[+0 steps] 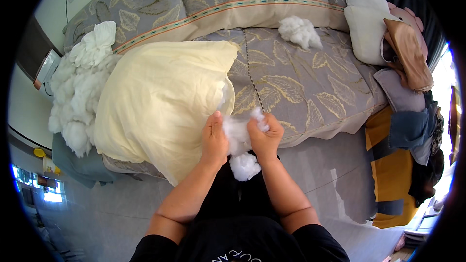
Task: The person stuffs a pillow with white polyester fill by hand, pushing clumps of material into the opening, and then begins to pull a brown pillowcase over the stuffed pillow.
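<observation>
Left hand point(214, 138) and right hand point(264, 136) both closed, pinching one clump of white stuffing point(239, 138) between them at the bed edge, beside the open end of the pale yellow pillowcase point(160, 102), stuffing showing inside its mouth. Three stuffing lots: the held clump, a big pile point(80, 92) left of the pillowcase, one small tuft point(299, 31) on the leaf-print bedspread point(310, 87).

Fluffy white fibre stuffing point(240, 138), soft and wispy, pinched between both hands. Left of the left hand point(214, 138), matt cream cloth pillowcase point(155, 102). Beyond, woven leaf-patterned bedspread point(301, 82), faintly sheeny.
</observation>
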`<control>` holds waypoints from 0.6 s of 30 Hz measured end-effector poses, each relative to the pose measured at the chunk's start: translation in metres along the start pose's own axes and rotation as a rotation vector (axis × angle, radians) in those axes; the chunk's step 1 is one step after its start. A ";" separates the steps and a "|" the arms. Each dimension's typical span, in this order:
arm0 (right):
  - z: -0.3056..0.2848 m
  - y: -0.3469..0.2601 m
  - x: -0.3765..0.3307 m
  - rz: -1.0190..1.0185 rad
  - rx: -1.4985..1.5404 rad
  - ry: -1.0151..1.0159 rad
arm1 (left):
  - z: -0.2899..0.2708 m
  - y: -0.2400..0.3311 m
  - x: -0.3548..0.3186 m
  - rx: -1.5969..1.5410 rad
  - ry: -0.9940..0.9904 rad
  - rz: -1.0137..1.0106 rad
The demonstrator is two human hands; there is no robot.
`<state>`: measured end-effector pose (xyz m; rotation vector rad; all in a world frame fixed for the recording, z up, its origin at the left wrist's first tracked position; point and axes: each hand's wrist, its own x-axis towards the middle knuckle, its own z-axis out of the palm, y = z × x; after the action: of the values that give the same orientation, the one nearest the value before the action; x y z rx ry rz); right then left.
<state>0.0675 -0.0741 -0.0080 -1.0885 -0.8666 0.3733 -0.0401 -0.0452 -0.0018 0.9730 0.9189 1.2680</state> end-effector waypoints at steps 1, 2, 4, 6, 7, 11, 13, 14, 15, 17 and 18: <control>-0.004 0.003 0.000 0.055 0.030 -0.006 | -0.001 0.005 0.000 -0.063 0.024 -0.051; -0.007 0.004 -0.001 0.110 0.059 -0.013 | -0.001 0.011 0.001 -0.126 0.049 -0.102; -0.012 0.000 -0.004 0.161 0.083 -0.083 | 0.005 0.023 0.002 -0.293 0.091 -0.217; -0.013 -0.008 -0.008 0.172 0.115 -0.145 | 0.003 0.025 0.004 -0.408 0.122 -0.287; -0.013 -0.014 -0.010 0.154 0.134 -0.171 | 0.000 0.025 0.006 -0.440 0.130 -0.300; -0.004 -0.022 -0.017 -0.102 0.032 -0.243 | 0.008 0.030 0.006 -0.554 0.087 -0.387; 0.006 -0.025 -0.030 -0.006 0.060 -0.298 | 0.003 0.019 0.002 -0.504 -0.060 -0.364; 0.007 -0.025 -0.029 -0.274 -0.192 -0.311 | 0.002 0.016 0.000 -0.478 -0.133 -0.350; 0.009 -0.025 -0.029 -0.213 -0.230 -0.291 | 0.006 0.012 -0.005 -0.514 -0.045 -0.360; 0.006 -0.019 -0.027 -0.202 -0.320 -0.258 | 0.009 0.014 -0.010 -0.362 -0.023 -0.343; 0.000 -0.011 -0.023 -0.253 -0.369 -0.246 | 0.010 0.016 -0.012 -0.285 -0.011 -0.334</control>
<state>0.0516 -0.0936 -0.0081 -1.2681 -1.3140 0.1381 -0.0373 -0.0572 0.0170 0.5744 0.8245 1.0705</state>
